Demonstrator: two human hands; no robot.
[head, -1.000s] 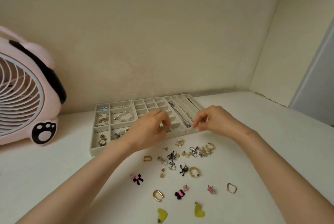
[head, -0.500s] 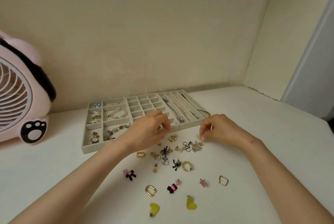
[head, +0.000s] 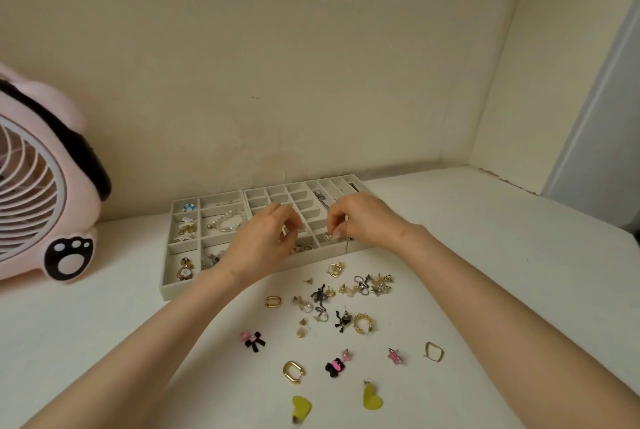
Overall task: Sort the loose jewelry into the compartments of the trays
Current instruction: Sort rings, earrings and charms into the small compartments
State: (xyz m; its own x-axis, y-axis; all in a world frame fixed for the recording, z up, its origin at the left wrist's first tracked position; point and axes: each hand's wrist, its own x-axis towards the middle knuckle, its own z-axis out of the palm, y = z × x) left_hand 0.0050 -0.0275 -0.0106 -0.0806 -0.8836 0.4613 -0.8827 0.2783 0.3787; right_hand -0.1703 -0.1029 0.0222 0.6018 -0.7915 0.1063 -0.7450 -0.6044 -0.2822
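Now right hand (head: 363,221) pinches earring (head: 328,237) above tray (head: 258,202); left hand (head: 263,245) curled, grip unclear.

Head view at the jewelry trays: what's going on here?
A person is sorting jewelry. The right hand pinches a small gold piece over a near compartment of the trays. The left hand hovers over the trays, fingers curled; whether it holds anything is unclear. Many loose earrings lie on the table in front, not yet sorted.
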